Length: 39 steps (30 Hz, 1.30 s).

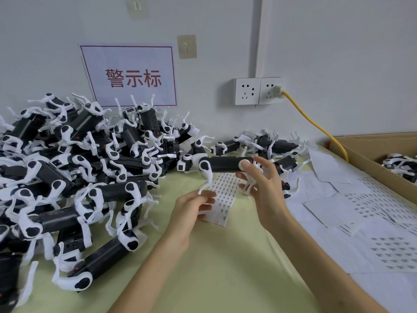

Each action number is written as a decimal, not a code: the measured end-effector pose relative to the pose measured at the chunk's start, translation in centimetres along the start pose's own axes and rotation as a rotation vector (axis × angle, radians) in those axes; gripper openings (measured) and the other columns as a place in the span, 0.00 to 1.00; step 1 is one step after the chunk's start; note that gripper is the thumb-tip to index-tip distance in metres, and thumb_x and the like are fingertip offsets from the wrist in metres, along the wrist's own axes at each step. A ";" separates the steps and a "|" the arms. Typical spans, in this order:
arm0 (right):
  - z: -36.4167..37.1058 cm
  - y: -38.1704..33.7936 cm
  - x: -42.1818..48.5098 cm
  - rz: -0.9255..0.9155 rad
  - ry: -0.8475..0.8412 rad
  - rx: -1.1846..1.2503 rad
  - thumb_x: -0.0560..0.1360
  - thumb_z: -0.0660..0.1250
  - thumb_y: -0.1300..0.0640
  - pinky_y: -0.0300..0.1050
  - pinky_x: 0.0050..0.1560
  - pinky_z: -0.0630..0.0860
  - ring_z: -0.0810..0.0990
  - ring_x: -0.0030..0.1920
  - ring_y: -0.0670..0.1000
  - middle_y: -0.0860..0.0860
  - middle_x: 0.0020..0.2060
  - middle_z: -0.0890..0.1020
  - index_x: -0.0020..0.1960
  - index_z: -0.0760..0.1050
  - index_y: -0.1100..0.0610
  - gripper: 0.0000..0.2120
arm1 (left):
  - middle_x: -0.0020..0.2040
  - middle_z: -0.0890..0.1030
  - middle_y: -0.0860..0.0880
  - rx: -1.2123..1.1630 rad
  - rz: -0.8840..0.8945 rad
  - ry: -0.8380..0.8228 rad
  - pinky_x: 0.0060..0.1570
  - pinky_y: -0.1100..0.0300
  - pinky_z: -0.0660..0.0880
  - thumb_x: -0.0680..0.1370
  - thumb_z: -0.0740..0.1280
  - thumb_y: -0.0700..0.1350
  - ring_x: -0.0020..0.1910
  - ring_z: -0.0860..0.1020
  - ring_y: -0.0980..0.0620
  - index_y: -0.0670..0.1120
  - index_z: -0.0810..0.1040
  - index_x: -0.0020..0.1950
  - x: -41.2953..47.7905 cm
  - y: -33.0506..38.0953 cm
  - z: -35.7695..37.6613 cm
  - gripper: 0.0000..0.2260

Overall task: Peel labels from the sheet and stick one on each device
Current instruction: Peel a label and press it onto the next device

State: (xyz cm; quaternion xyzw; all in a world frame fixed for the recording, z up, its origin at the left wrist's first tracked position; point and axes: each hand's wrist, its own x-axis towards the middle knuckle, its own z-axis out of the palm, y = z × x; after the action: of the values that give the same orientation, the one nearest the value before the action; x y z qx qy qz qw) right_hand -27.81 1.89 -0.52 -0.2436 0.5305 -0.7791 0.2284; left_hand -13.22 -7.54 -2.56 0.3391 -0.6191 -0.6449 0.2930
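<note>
We see the right hand up over the table, and it has the device by its right end. The thumb lies on the white round cap there and the other fingers fan out behind, half open. The device is in the air, in the middle of our view, above the sheet. Its black body runs level from left to right across us, long axis sideways. There is a white hip at each end, and the legs hang down. The left front leg curves down and its tip touches the left hand.

That left hand sits lower and nearer to us. Its fingers are curled, and it holds the sheet by its left edge. The sheet runs away from us, with rows of small printed labels along it. Its far end passes under the device. We cannot tell whether a label is already on the body.

On the left, a big pile of the same black and white devices lies tumbled, legs pointing every way. A smaller group lies by the wall behind the right hand. To the right we see loose papers, some printed with labels, beside a box. A yellow cable drops from the socket towards the box. A red-framed sign hangs on the wall above the pile.
</note>
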 end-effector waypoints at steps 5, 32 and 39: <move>-0.7 -0.7 0.4 0.057 0.020 0.128 0.65 0.76 0.44 0.46 0.46 0.75 0.84 0.45 0.48 0.53 0.58 0.83 0.69 0.73 0.56 0.36 | 0.42 0.86 0.46 -0.285 0.017 0.067 0.47 0.56 0.77 0.82 0.60 0.36 0.44 0.84 0.49 0.43 0.82 0.50 0.5 0.2 -0.3 0.11; -0.5 -0.8 -0.2 -0.379 0.063 -0.213 0.76 0.66 0.55 0.43 0.44 0.75 0.79 0.41 0.49 0.49 0.38 0.83 0.44 0.80 0.50 0.04 | 0.53 0.86 0.46 -0.223 0.079 -0.207 0.43 0.61 0.76 0.75 0.67 0.56 0.50 0.82 0.51 0.48 0.82 0.59 -0.4 0.7 -0.1 0.17; 0.4 -0.1 -0.6 -0.165 -0.392 -0.330 0.78 0.69 0.53 0.38 0.44 0.75 0.80 0.42 0.46 0.47 0.39 0.84 0.43 0.80 0.52 0.05 | 0.48 0.85 0.47 -0.271 0.114 -0.207 0.39 0.63 0.78 0.79 0.65 0.53 0.46 0.82 0.52 0.46 0.80 0.58 -0.3 0.5 0.2 0.14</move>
State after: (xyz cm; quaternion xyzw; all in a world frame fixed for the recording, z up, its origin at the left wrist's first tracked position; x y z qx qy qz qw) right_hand -27.17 2.02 -0.39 -0.4662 0.5742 -0.6360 0.2200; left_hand -13.24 -7.21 -2.01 0.1928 -0.5713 -0.7364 0.3069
